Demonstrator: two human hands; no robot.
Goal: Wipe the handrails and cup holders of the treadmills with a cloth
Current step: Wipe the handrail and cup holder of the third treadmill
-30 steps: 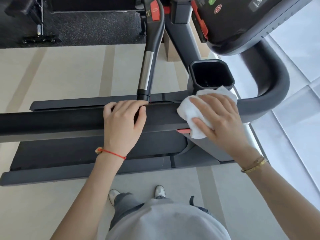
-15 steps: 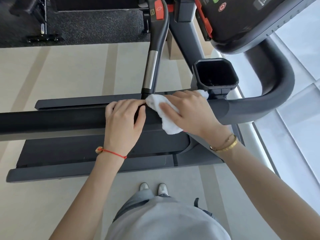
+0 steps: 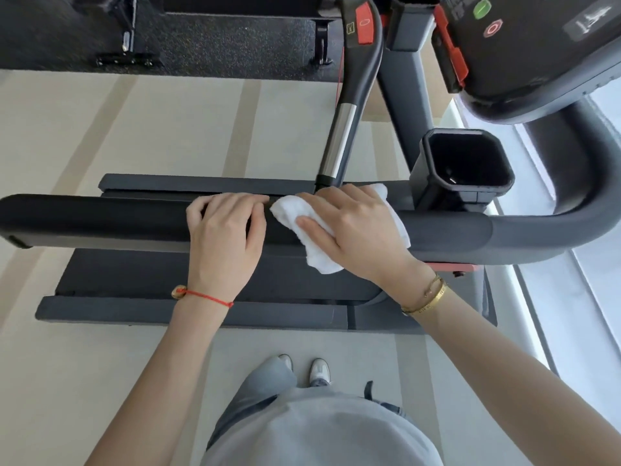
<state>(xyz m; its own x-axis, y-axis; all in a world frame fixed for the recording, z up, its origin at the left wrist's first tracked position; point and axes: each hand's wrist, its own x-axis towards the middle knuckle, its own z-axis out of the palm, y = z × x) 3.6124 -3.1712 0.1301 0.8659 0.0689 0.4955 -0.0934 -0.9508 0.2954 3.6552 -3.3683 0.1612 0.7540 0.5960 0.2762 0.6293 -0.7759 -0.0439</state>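
A long black handrail (image 3: 100, 216) of the treadmill runs left to right across the view and curves up at the right. My left hand (image 3: 225, 237) grips it near the middle, fingers curled over its far edge. Right beside it, my right hand (image 3: 359, 230) holds a folded white cloth (image 3: 319, 257) pressed onto the rail, the cloth draped over the top and hanging down the near side. The cloth's left end almost touches my left hand. A black square cup holder (image 3: 433, 176) stands just right of my right hand, behind the rail.
An inner grip bar (image 3: 337, 142) with a silver section and a red button rises behind the rail. The console (image 3: 537, 62) hangs at the top right. Below the rail lies the treadmill deck (image 3: 168, 274). A glass wall runs along the right; my shoes (image 3: 319, 368) stand on a pale floor.
My right hand slid the cloth leftward along the rail, from beside the cup holder to right next to my left hand. My left hand kept its grip in place.
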